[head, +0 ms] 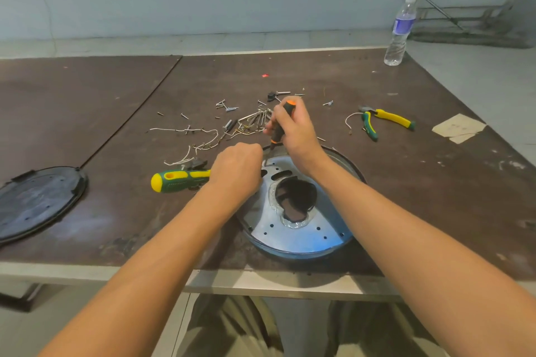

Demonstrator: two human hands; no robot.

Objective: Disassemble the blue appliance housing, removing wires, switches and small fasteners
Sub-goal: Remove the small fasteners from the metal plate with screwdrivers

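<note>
Housing (314, 236), blue and shallow, lies at the near table (406, 182) edge, right of centre. It seems stiff, light, thin-edged, so the rim is the safest hold. The right hand (295, 130) grips a screwdriver (277, 133) at the far rim. The left hand (236, 166) is curled beside it; what it holds I cannot tell.

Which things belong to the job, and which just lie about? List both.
Job: housing, orange screwdriver in right hand, left hand at its rim, loose screws, wires.
Lying about: green screwdriver, pliers, black cover, bottle, paper.
</note>
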